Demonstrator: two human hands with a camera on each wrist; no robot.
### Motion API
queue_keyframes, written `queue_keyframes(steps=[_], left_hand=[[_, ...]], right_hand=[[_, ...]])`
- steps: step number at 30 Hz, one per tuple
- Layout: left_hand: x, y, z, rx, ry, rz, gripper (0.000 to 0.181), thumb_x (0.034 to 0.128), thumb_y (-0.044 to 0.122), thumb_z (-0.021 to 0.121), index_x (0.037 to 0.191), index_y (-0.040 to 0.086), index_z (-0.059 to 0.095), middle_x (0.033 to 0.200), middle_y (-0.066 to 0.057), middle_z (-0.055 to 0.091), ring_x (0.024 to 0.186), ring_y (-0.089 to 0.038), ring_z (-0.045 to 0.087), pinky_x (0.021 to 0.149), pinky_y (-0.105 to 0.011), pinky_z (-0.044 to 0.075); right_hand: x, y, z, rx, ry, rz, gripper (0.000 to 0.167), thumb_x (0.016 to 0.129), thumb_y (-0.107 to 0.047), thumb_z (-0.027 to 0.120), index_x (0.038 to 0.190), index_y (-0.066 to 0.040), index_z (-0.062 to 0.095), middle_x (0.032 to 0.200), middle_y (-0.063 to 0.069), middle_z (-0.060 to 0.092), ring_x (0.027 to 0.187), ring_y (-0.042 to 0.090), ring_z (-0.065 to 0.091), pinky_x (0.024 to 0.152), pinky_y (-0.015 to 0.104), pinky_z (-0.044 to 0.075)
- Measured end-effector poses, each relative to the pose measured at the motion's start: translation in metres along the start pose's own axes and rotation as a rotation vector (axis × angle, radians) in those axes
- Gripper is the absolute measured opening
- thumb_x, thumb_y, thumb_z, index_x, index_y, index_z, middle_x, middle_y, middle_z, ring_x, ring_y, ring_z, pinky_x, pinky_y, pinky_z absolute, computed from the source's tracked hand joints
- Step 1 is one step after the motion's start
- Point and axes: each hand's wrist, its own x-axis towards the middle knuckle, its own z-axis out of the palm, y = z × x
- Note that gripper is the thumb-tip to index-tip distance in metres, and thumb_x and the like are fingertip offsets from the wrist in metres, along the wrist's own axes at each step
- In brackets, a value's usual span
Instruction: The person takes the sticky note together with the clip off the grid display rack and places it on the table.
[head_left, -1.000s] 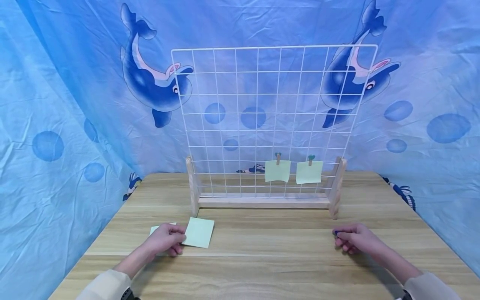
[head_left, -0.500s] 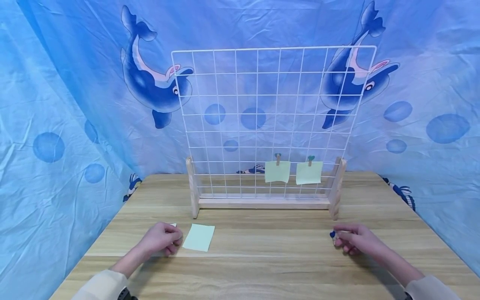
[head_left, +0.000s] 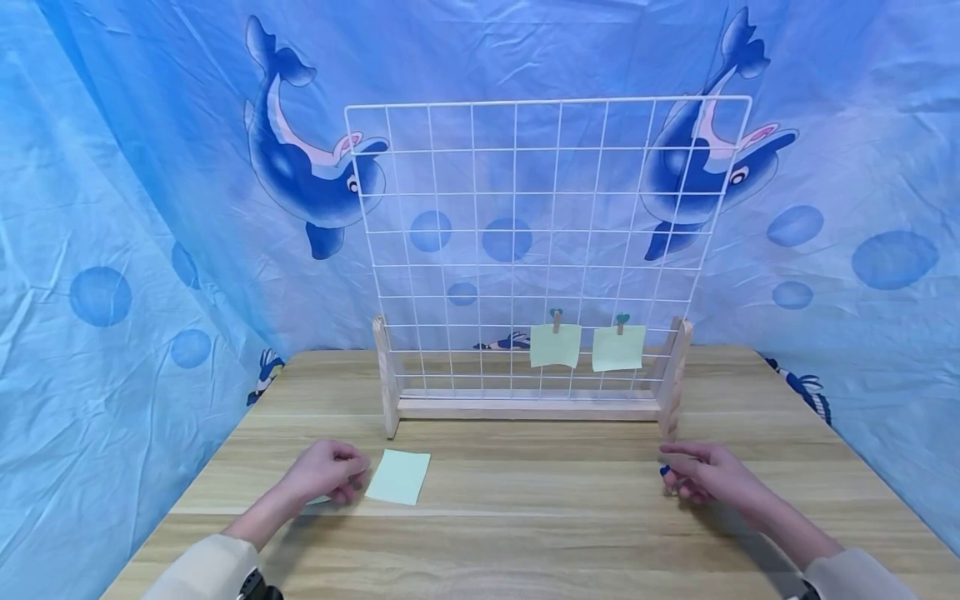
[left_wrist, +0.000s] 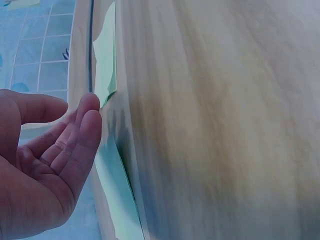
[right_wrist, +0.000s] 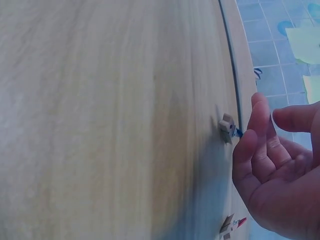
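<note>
My left hand (head_left: 326,473) hovers over the left part of the table, fingers loosely bent, thumb apart from them and nothing between. Just right of its fingertips a pale green sticky note (head_left: 398,477) lies flat. A second green note (left_wrist: 117,190) lies beneath this hand, mostly covered in the head view. On the right, my right hand (head_left: 708,477) is held low with thumb and fingers apart. A small wooden clothespin with a blue heart (right_wrist: 227,129) lies on the table by its fingertips. Another clothespin with a red end (right_wrist: 231,226) lies nearer, hidden in the head view.
A white wire grid (head_left: 513,250) stands upright in a wooden base (head_left: 525,408) at the back of the table. Two green notes, one left (head_left: 555,346) and one right (head_left: 618,348), hang low on it from green-heart clothespins. A blue dolphin curtain (head_left: 135,167) surrounds the table.
My left hand has let go of the green note, which now lies flat, and has drawn slightly left. The right hand's fingers have straightened away from the blue-heart clothespin.
</note>
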Motion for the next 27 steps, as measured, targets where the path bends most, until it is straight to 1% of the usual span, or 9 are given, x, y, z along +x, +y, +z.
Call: queue_keyframes(steps=[2, 6, 9, 14, 19, 24, 27], left_hand=[[0.002, 0.004, 0.003, -0.009, -0.001, 0.012, 0.021, 0.0928, 0.015, 0.060, 0.097, -0.004, 0.068, 0.075, -0.007, 0.065, 0.061, -0.020, 0.064, 0.056, -0.034, 0.055], [0.008, 0.012, 0.011, -0.026, 0.026, 0.000, 0.022, 0.0917, 0.013, 0.061, 0.104, -0.004, 0.068, 0.076, -0.007, 0.066, 0.060, -0.018, 0.063, 0.056, -0.032, 0.055], [0.013, 0.018, 0.016, -0.035, 0.019, 0.009, 0.024, 0.0918, 0.011, 0.060, 0.109, -0.005, 0.066, 0.079, -0.007, 0.068, 0.062, -0.019, 0.063, 0.056, -0.032, 0.055], [0.020, 0.026, 0.021, -0.038, -0.017, 0.055, 0.025, 0.0926, 0.011, 0.059, 0.111, -0.005, 0.065, 0.081, -0.008, 0.068, 0.063, -0.019, 0.064, 0.056, -0.033, 0.055], [0.025, 0.031, 0.025, -0.064, -0.046, 0.107, 0.025, 0.0932, 0.010, 0.058, 0.111, -0.007, 0.063, 0.082, -0.009, 0.068, 0.064, -0.020, 0.064, 0.056, -0.033, 0.054], [0.029, 0.037, 0.028, -0.089, -0.061, 0.149, 0.028, 0.0941, 0.009, 0.056, 0.114, -0.009, 0.061, 0.088, -0.015, 0.069, 0.067, -0.022, 0.066, 0.058, -0.034, 0.055], [0.032, 0.041, 0.030, -0.100, -0.065, 0.161, 0.030, 0.0946, 0.011, 0.056, 0.116, -0.009, 0.060, 0.093, -0.019, 0.069, 0.071, -0.024, 0.067, 0.060, -0.035, 0.056]], right_hand=[[0.001, -0.002, 0.001, 0.000, 0.006, -0.013, 0.056, 0.099, -0.019, 0.048, 0.141, 0.015, 0.031, 0.089, 0.009, 0.068, 0.068, 0.013, 0.060, 0.058, 0.024, 0.049], [0.004, -0.009, 0.003, 0.010, 0.023, -0.010, 0.053, 0.099, -0.016, 0.048, 0.141, 0.013, 0.033, 0.091, 0.011, 0.068, 0.070, 0.015, 0.061, 0.058, 0.024, 0.049], [0.007, -0.014, 0.006, 0.004, 0.033, -0.025, 0.051, 0.099, -0.016, 0.048, 0.140, 0.012, 0.035, 0.091, 0.012, 0.068, 0.069, 0.016, 0.061, 0.056, 0.023, 0.048], [0.011, -0.023, 0.009, 0.003, 0.035, -0.069, 0.049, 0.100, -0.016, 0.047, 0.139, 0.012, 0.037, 0.091, 0.011, 0.068, 0.070, 0.014, 0.061, 0.056, 0.024, 0.047], [0.017, -0.032, 0.009, 0.014, 0.056, -0.085, 0.046, 0.100, -0.014, 0.047, 0.139, 0.010, 0.040, 0.091, 0.010, 0.067, 0.071, 0.013, 0.060, 0.059, 0.026, 0.049], [0.021, -0.040, 0.010, 0.015, 0.070, -0.107, 0.045, 0.099, -0.013, 0.048, 0.137, 0.010, 0.042, 0.091, 0.012, 0.065, 0.073, 0.015, 0.060, 0.065, 0.030, 0.053], [0.023, -0.046, 0.012, 0.005, 0.082, -0.113, 0.044, 0.100, -0.016, 0.048, 0.137, 0.009, 0.043, 0.091, 0.011, 0.065, 0.076, 0.018, 0.060, 0.068, 0.033, 0.054]])
